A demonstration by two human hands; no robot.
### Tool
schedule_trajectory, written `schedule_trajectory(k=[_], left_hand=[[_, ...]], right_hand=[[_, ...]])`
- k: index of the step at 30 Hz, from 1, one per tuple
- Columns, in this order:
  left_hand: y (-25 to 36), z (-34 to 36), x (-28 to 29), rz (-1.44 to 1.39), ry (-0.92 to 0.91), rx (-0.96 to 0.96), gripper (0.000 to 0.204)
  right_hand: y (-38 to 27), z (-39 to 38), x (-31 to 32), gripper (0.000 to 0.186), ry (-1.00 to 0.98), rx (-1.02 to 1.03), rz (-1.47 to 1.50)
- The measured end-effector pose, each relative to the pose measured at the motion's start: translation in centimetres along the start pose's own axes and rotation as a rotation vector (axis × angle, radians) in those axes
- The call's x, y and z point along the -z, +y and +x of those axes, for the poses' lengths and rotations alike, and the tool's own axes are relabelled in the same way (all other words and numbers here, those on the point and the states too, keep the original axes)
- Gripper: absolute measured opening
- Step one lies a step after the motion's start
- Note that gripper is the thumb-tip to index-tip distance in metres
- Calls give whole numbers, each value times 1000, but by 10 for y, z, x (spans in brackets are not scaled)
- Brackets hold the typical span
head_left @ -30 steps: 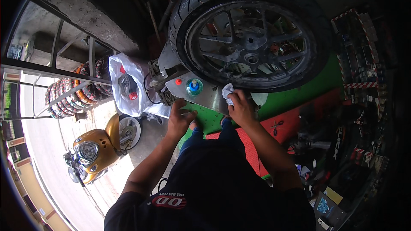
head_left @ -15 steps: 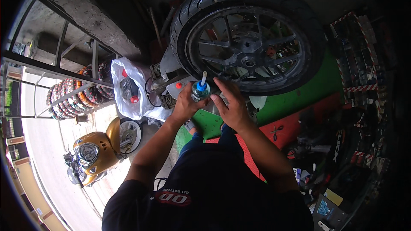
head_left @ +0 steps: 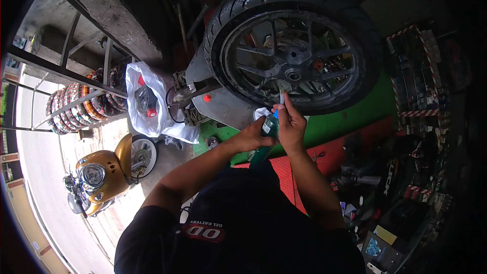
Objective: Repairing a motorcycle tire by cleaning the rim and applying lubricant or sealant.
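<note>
My left hand (head_left: 252, 137) is wrapped round a clear bottle of green liquid (head_left: 271, 127) with a blue cap. The bottle leans, its top pointing away from me toward the wheel. At the cap, the fingers of my right hand (head_left: 291, 131) close round the pale, slim nozzle (head_left: 282, 97), its tip sticking out past them. Just beyond the tip lies a spoked motorcycle wheel with a black tyre (head_left: 219, 53), flat on a grey metal machine plate (head_left: 223, 106). The nozzle tip overlaps the near rim in view; I cannot tell whether it touches.
A white plastic bag (head_left: 165, 99) holding red and dark items stands left of the machine. Beyond it are wrapped tyres (head_left: 68, 106) and a yellow scooter (head_left: 104, 177). Red matting (head_left: 276, 172) covers part of the green floor. Shelves with small goods (head_left: 418, 81) line the right.
The bottle has gone from upright to leaning, and moved right and nearer my body. My right hand, open beside it before, has closed round the nozzle. The view has shifted slightly.
</note>
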State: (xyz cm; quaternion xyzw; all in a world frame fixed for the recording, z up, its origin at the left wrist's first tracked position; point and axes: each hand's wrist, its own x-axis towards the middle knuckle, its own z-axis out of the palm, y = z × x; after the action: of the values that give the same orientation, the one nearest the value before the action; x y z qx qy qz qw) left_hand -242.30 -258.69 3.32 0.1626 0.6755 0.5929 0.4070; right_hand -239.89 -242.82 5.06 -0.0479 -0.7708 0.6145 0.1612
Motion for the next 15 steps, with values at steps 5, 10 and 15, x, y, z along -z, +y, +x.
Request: schedule_trajectory(k=[5, 10, 15], left_hand=[[-34, 21, -33, -166, -38, 129, 114], [-37, 38, -50, -761, -51, 144, 113], [-40, 52, -46, -959, -160, 160, 114]], right_hand=[[16, 10, 10, 38, 16, -68, -493], [12, 45, 1, 31, -133, -58, -918], [12, 60, -9, 29, -224, -76, -1095]])
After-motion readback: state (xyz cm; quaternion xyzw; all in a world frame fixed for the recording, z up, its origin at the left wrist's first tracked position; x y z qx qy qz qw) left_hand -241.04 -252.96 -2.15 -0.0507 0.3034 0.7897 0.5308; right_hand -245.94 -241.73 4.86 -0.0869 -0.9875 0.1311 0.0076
